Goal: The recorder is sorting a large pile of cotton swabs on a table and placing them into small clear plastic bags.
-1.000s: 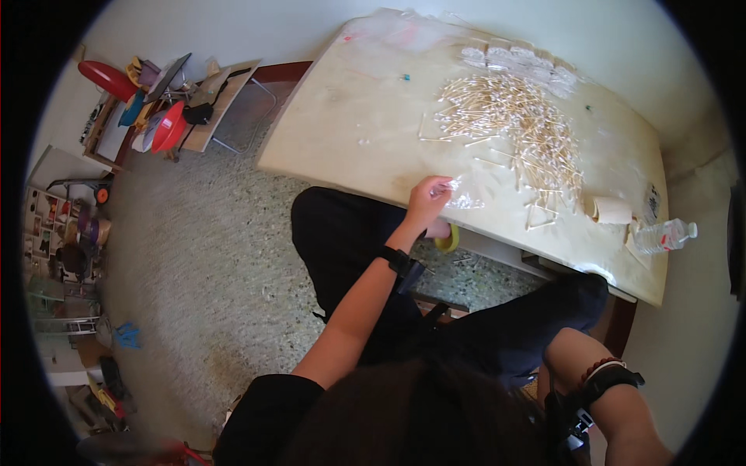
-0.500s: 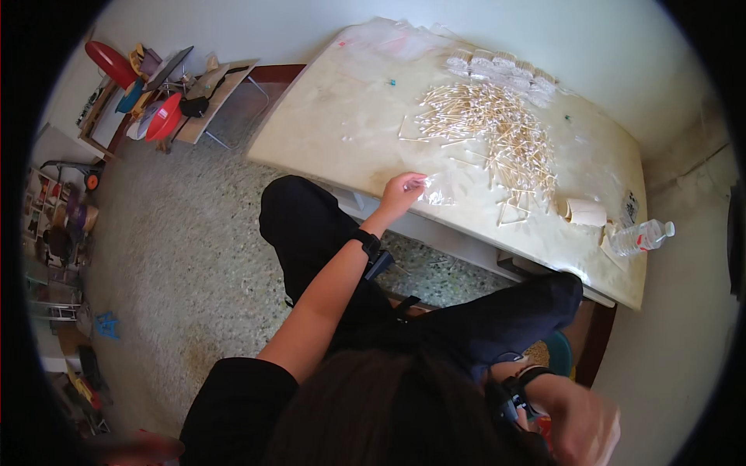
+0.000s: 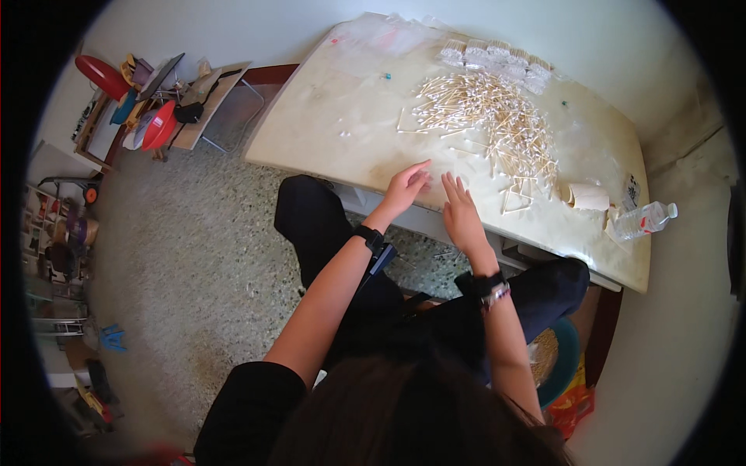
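My left hand [image 3: 407, 189] is at the near edge of the table [image 3: 303, 132], its fingers bent and apart, the index finger reaching forward. Just to its right, my right hand [image 3: 461, 211] lies over the same edge with its fingers stretched out. A small gap separates the two hands. Any clear plastic between them is too faint to make out. Beyond my hands spreads a big heap of loose cotton swabs [image 3: 497, 116]. Several clear-wrapped bundles of cotton swabs [image 3: 497, 58] stand in a row behind the heap.
A clear plastic bottle [image 3: 643, 221] lies at the table's right end beside a beige roll [image 3: 587, 196]. Clear plastic sheets [image 3: 381, 39] lie at the far left. A teal tub [image 3: 566, 361] stands on the floor by my right leg. A wall bounds the right side.
My right hand has come up from beside my right leg to the table edge, next to my left hand. The clear plastic bag at my left fingers no longer shows plainly.
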The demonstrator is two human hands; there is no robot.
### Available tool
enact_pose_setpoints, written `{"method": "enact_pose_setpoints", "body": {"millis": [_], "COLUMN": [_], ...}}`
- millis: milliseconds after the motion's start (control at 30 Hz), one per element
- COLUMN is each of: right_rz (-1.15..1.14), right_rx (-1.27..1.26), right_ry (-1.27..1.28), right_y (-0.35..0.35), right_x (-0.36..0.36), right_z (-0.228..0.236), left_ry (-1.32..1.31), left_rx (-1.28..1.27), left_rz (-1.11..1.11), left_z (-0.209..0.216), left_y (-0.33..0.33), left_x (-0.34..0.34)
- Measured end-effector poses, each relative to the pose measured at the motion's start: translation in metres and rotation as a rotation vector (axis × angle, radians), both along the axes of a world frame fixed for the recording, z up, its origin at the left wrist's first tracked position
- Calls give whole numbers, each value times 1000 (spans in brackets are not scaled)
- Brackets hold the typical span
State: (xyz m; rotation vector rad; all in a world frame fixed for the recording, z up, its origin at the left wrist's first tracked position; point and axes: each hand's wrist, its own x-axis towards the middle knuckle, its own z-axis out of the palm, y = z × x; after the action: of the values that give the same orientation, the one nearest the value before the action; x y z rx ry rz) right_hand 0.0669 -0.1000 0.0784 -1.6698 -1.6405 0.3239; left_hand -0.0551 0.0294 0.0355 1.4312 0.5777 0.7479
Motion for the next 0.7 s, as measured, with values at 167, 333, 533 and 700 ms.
{"method": "enact_pose_setpoints", "body": {"millis": [167, 333, 533, 700], "right_rz": [-127, -193, -270, -255], "right_rx": [-114, -79, -106, -102], "right_ry": [-401, -476, -504, -505], "right_y": [22, 21, 15, 19], "right_x": [16, 2, 8, 0], "right_z": [-40, -42, -44, -38], "left_ry": [-115, -25, 214, 669], "left_rx": [-112, 82, 680, 963], "left_rz": [100, 334, 386, 241], "left_z": [-8, -13, 28, 1], "left_y": [0, 10, -11, -22], "left_x": [6, -3, 6, 11]}}
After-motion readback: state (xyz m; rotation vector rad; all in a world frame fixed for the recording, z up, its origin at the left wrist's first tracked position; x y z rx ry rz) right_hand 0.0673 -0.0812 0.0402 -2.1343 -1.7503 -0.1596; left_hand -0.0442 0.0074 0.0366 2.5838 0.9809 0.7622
